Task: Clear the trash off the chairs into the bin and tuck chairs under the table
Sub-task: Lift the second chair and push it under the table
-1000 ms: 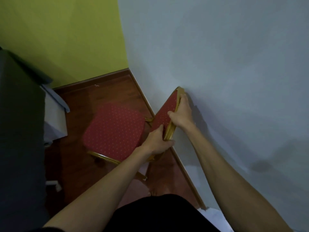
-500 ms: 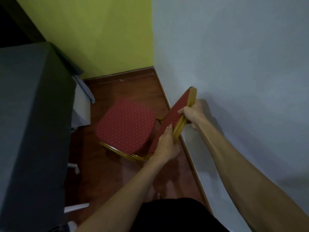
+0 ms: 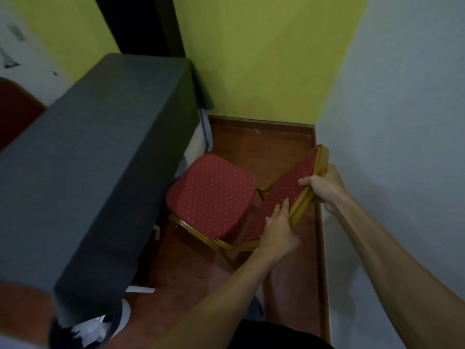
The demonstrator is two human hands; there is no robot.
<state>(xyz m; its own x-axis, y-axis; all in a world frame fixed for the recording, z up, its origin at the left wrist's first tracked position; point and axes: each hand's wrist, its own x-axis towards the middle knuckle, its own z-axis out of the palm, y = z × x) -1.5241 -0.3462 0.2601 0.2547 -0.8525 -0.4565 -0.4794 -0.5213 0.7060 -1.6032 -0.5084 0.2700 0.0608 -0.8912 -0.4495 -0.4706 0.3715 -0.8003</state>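
Observation:
A red dotted chair with a gold frame (image 3: 211,195) stands on the wooden floor, its seat edge touching the draped side of the table (image 3: 95,157), which wears a dark grey cloth. Both my hands hold the chair's backrest (image 3: 292,195). My left hand (image 3: 278,233) grips the lower part of the gold rim. My right hand (image 3: 324,187) is closed over the rim near the top. Nothing lies on the seat.
A white wall (image 3: 402,147) runs close along the right, a green wall (image 3: 264,59) closes the far end. Another red chair's back (image 3: 15,114) shows at far left. White crumpled stuff (image 3: 93,328) sits in a dark container at the bottom left, beneath the table corner.
The chair has slid left, away from the white wall, to the table side. The view swung left, so more of the table shows. Both hands kept their grip on the backrest.

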